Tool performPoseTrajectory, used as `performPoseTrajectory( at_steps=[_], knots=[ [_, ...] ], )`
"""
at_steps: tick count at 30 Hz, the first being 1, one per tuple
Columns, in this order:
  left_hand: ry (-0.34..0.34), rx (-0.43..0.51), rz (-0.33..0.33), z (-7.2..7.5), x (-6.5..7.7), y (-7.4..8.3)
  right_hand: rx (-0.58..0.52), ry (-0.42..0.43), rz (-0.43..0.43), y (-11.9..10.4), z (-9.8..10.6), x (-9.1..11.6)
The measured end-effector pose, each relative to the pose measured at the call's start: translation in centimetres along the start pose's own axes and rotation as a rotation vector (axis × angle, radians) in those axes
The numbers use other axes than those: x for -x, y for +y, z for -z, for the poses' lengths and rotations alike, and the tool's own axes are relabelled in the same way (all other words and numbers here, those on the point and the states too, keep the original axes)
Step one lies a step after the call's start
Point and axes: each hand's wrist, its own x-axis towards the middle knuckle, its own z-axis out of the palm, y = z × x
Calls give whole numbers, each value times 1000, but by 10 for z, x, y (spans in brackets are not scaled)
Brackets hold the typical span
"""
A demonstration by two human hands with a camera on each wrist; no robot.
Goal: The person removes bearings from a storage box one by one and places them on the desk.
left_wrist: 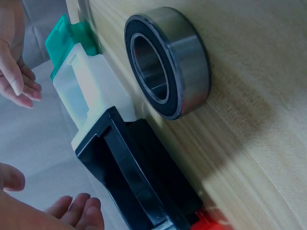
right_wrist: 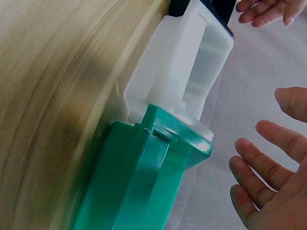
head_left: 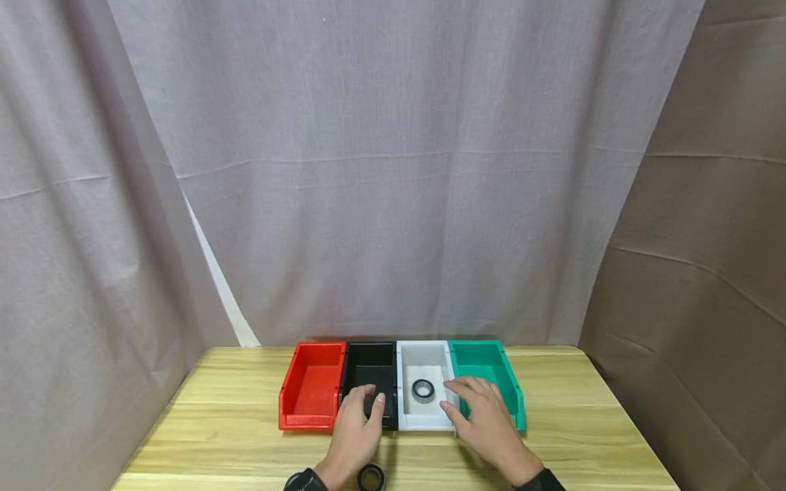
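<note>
In the head view my left hand [head_left: 359,426] hovers at the front of the black bin [head_left: 371,356], thumb and fingers apart with nothing between them. My right hand [head_left: 485,419] is over the border of the white bin [head_left: 426,421] and the green bin [head_left: 485,353], its fingers spread and holding nothing. A ring-shaped ball bearing [head_left: 423,391] with a dark seal lies flat inside the white bin, left of the right fingertips. Another bearing [left_wrist: 194,62], steel-sided with a black face, sits on the table close to my left wrist.
The red bin [head_left: 313,389] stands at the left end of the row, side by side with the others. The wooden table [head_left: 227,409] reaches back to a grey curtain [head_left: 381,170], and a brownish curtain [head_left: 694,307] hangs along the right.
</note>
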Motion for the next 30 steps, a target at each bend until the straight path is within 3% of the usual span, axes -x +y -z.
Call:
performPoseTrajectory(
  at_steps=[7, 17, 24, 30],
  knots=[
    [-9, 1, 14, -1, 0, 0, -20, 10, -2, -1, -1, 1],
    [17, -19, 18, -21, -13, 4, -17, 19, 19, 3, -3, 4],
    [14, -66, 52, -48, -51, 11, 0, 29, 15, 7, -1, 4],
    [-5, -63, 226, -76, -91, 11, -3, 26, 20, 3, -1, 2]
  ],
)
